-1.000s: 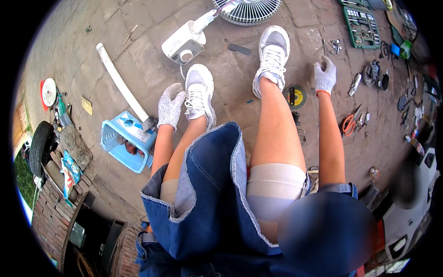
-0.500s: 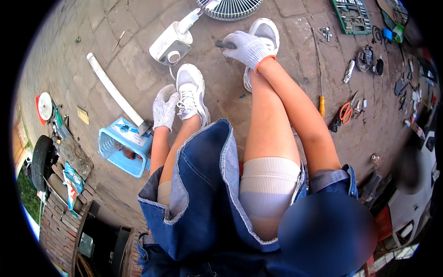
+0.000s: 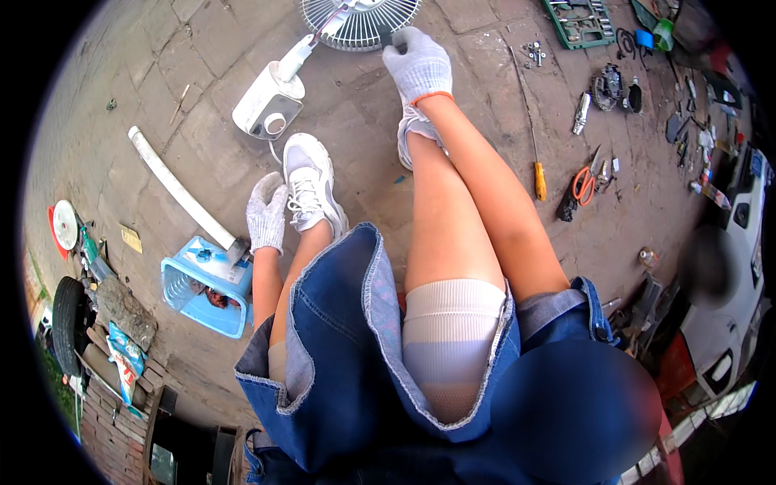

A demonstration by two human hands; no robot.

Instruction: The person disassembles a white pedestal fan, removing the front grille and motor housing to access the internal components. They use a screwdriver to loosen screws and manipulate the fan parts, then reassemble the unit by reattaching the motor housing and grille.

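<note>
My gloved right hand (image 3: 419, 63) reaches forward over my right shoe to the rim of a round fan grille (image 3: 362, 31). Its fingers are closed on a small dark flat piece, mostly hidden by the glove. A white fan motor housing (image 3: 256, 109), with a neck and cord, lies on the paving to the left of that hand. My gloved left hand (image 3: 266, 210) is beside my left shoe (image 3: 311, 182), fingers loosely apart and holding nothing. A white tube (image 3: 178, 186) and a blue plastic basket (image 3: 192, 312) lie left of it.
On the right lie a green socket case (image 3: 554, 28), bolts, a yellow-handled screwdriver (image 3: 540, 179), orange scissors (image 3: 582, 184) and several dark parts. At the left are a tyre (image 3: 66, 323) and bricks (image 3: 113, 436). A white vehicle (image 3: 731, 347) borders the right edge.
My right hand has swung from the right across my right shoe to the dark strip, closed on it and moved forward toward the grille. My left hand stays beside the left shoe.
</note>
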